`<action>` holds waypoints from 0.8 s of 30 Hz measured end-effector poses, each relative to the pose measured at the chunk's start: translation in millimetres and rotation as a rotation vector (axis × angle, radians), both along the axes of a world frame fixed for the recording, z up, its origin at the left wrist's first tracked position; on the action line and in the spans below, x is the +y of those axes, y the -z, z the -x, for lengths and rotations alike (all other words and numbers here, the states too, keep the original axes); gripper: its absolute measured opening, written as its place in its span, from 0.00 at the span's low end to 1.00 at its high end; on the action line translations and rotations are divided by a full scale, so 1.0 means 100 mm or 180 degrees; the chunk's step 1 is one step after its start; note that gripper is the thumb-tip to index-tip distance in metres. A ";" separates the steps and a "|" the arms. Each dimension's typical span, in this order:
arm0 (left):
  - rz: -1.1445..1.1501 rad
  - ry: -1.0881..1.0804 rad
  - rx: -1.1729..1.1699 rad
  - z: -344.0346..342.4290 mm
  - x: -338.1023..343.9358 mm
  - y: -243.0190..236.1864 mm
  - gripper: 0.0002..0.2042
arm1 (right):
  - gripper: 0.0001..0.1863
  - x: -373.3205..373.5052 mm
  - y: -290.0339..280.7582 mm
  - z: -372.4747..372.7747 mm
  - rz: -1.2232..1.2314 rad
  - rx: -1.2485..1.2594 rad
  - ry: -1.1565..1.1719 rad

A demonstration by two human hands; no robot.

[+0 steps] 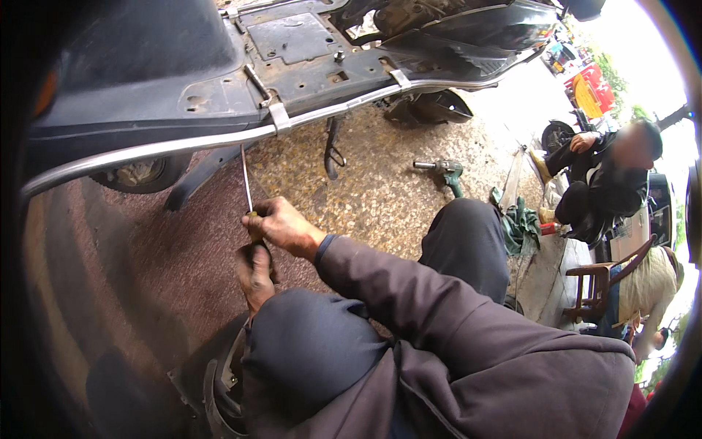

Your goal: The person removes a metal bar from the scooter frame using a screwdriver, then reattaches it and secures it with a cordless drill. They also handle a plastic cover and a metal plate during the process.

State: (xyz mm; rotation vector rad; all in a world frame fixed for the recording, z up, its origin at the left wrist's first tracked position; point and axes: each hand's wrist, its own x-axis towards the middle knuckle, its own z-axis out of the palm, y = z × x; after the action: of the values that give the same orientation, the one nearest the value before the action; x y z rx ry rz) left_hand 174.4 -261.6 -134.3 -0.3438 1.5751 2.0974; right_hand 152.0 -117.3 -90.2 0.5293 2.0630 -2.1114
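Observation:
A long screwdriver (247, 179) points up at the underside of a dark scooter (183, 102), its tip at or behind the curved silver rail (161, 146) along the scooter's edge; whether it touches cannot be made out. My right hand (285, 228) is closed on the screwdriver's handle, with part of the yellowish grip showing. Just below, my left hand (256, 274) is closed around the lower end of the same handle, partly hidden by my knee. A black stand (333, 146) hangs from the scooter to the right of the shaft.
On the speckled floor (365, 205) lie a green power tool (450, 175), a dark curved panel (431, 110) and green cloth (519, 230). At right, one person in black (592, 190) crouches; another in beige (651, 285) bends by a wooden chair (585, 285). A motorbike wheel (556, 139) stands behind them.

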 end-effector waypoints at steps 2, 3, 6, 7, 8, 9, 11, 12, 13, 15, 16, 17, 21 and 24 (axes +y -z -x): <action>-0.1425 0.0416 -0.1432 -0.01 -0.04 -0.04 0.22 | 0.19 -0.02 0.03 0.03 0.0022 -0.0049 0.0113; -0.1106 0.0472 -0.1157 -0.01 -0.05 -0.04 0.20 | 0.20 -0.01 0.04 0.04 -0.0034 -0.0058 0.0077; 0.0224 0.0056 0.0310 -0.04 0.11 0.00 0.11 | 0.20 0.02 0.05 -0.04 -0.0566 0.0456 0.0056; 0.1260 -0.0135 0.1629 -0.04 0.14 0.02 0.08 | 0.20 0.05 0.04 -0.11 -0.0529 0.0333 -0.0019; 0.1341 -0.0394 0.1724 -0.01 0.16 0.03 0.09 | 0.20 0.14 0.02 -0.19 -0.0512 0.0196 -0.0139; 0.1516 -0.0378 0.1450 -0.02 0.14 0.04 0.10 | 0.20 0.23 -0.01 -0.31 -0.0430 0.0098 -0.0216; 0.0186 -0.0599 -0.0714 0.03 0.09 0.04 0.12 | 0.19 0.47 -0.09 -0.52 -0.0588 -0.0015 -0.0255; -0.0839 -0.0384 -0.1064 0.08 0.06 0.04 0.13 | 0.19 0.61 -0.11 -0.64 -0.0642 -0.0081 -0.0196; -0.1771 -0.0274 -0.1524 0.09 0.01 0.02 0.15 | 0.18 0.72 -0.13 -0.77 -0.0632 -0.0172 -0.0143; -0.1305 -0.0546 -0.1033 0.07 0.03 0.01 0.13 | 0.18 0.88 -0.13 -0.94 -0.0657 -0.0675 0.0101; -0.0409 -0.0566 -0.0235 0.05 0.07 0.00 0.10 | 0.17 0.93 -0.13 -1.00 -0.0780 -0.0883 0.0116; 0.0555 -0.0578 0.0548 0.02 0.12 -0.01 0.08 | 0.17 0.95 -0.11 -1.04 -0.0786 -0.0846 0.0163; -0.0514 -0.1146 -0.0391 0.05 0.16 -0.09 0.09 | 0.15 0.91 -0.05 -1.15 -0.1278 -0.0237 -0.0174; -0.1790 -0.0298 -0.1121 0.08 0.06 -0.08 0.14 | 0.17 0.89 -0.04 -1.20 -0.1699 -0.0126 -0.0293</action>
State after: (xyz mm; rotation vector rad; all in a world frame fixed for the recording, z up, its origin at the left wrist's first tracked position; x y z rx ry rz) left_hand 166.4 -255.1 -126.7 -0.5505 0.7445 2.2864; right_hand 272.2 -28.8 -86.7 0.5150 2.5696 -1.4735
